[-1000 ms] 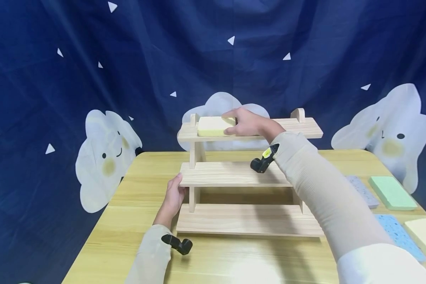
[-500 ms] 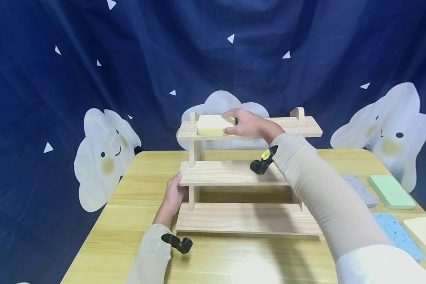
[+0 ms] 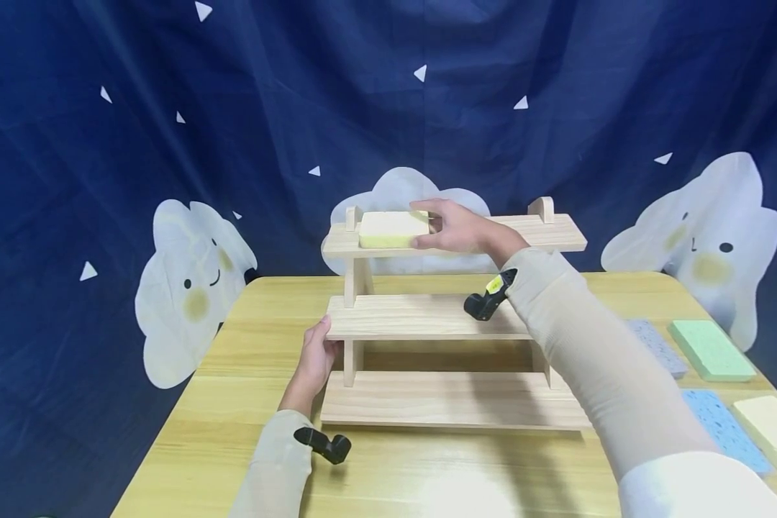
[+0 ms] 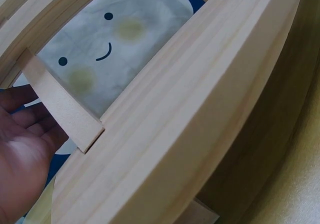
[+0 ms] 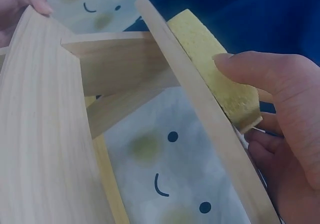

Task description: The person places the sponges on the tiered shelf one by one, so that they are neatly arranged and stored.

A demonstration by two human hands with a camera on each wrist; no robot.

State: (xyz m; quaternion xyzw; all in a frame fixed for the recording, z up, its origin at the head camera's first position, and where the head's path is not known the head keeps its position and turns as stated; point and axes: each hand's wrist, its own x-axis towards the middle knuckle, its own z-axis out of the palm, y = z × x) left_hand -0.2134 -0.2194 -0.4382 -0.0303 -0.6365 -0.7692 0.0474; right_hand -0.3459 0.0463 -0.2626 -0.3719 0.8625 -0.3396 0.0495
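Observation:
A three-tier wooden display shelf [image 3: 427, 316] stands on the table. My left hand [image 3: 316, 360] grips the left end of its middle tier, thumb over the board's edge; in the left wrist view its fingers [image 4: 30, 111] lie behind an upright. A pale yellow sponge [image 3: 391, 229] rests flat at the left of the top tier, beside a small rounded end stop [image 3: 353, 217]. Around the sponge's right end is my right hand [image 3: 462, 229], thumb and forefinger spread apart. In the right wrist view the thumb [image 5: 227, 66] overlaps the sponge's front face, with other fingers partly hidden behind its end.
On the right of the table [image 3: 214, 432] lie a grey sponge [image 3: 657, 347], a green sponge [image 3: 712, 350], a blue speckled sponge [image 3: 725, 429] and another pale yellow sponge [image 3: 773, 437]. A dark blue curtain [image 3: 298, 86] with white clouds hangs behind.
My right hand and wrist have shifted slightly right, widening the gap between the palm and the sponge. The sponge has stayed in place, and my left hand keeps its hold.

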